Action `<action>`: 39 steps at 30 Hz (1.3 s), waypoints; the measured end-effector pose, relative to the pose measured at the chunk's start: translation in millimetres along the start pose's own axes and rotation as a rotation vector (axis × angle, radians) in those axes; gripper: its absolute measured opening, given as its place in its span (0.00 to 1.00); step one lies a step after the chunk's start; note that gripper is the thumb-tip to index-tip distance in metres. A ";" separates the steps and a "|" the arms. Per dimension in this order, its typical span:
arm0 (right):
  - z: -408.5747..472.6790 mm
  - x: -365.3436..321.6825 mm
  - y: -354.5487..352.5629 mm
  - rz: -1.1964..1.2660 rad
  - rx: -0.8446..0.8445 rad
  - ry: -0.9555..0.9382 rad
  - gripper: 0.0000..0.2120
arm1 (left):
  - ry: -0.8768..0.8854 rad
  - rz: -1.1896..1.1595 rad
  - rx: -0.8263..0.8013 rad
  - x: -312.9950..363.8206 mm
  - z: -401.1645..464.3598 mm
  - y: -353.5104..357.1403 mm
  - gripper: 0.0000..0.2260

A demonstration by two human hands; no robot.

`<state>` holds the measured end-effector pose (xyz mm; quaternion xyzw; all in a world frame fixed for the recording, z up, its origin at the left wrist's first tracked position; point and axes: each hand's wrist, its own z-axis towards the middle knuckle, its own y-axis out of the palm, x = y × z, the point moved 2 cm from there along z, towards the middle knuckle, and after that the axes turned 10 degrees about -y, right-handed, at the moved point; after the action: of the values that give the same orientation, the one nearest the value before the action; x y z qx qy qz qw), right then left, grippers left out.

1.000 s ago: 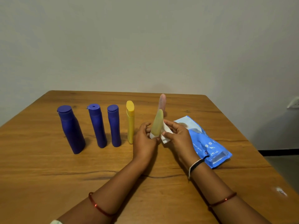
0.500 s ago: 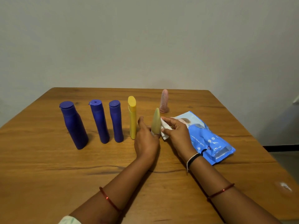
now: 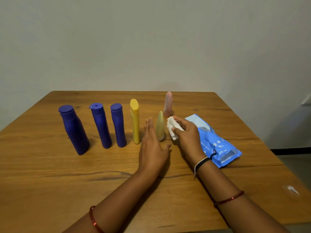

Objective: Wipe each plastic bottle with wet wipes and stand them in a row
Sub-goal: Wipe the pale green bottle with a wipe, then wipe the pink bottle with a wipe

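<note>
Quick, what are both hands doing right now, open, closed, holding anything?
Left hand: open, fingers straight, holding nothing, beside the pale green bottle.
Right hand: pinching a folded white wipe.

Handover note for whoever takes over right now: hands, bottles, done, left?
Left hand: open, flat beside the pale green bottle, not gripping it.
Right hand: pinches the folded wet wipe.
Standing in a row on the table: three blue bottles, the yellow bottle, then the pale green one.
Left: the pink bottle stands behind the row; it likely needs wiping and lining up. Wipes pack lies at right.
</note>
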<state>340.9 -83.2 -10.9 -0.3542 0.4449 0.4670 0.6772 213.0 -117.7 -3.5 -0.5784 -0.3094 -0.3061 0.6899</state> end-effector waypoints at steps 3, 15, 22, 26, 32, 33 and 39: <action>11.7 -7.6 -8.5 0.035 0.061 0.010 0.21 | 0.218 0.037 0.052 16.5 -9.2 -7.3 0.42; 105.9 -36.4 -53.5 -0.308 -0.073 0.003 0.12 | 0.231 -0.061 -0.207 53.3 0.1 50.5 0.35; 141.2 -44.8 -33.3 -0.551 -0.248 -0.090 0.16 | 0.063 -0.063 -0.252 38.2 17.2 64.0 0.35; 158.2 -44.9 -11.3 -0.689 -0.294 -0.079 0.24 | 0.044 -0.128 -0.251 34.4 20.2 66.0 0.35; 164.9 -40.3 12.9 -0.810 -0.347 -0.002 0.19 | 0.042 -0.164 -0.282 33.3 18.1 69.8 0.35; 165.6 -39.9 14.3 -0.821 -0.345 -0.001 0.17 | 0.042 -0.173 -0.279 33.3 17.9 69.1 0.35; 159.0 -43.7 1.0 -0.709 -0.260 0.053 0.11 | 0.071 -0.260 -0.221 36.4 16.0 62.5 0.29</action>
<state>375.8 45.6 86.0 -0.5811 0.2490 0.2471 0.7343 283.2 -95.4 -10.9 -0.5946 -0.3217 -0.4450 0.5873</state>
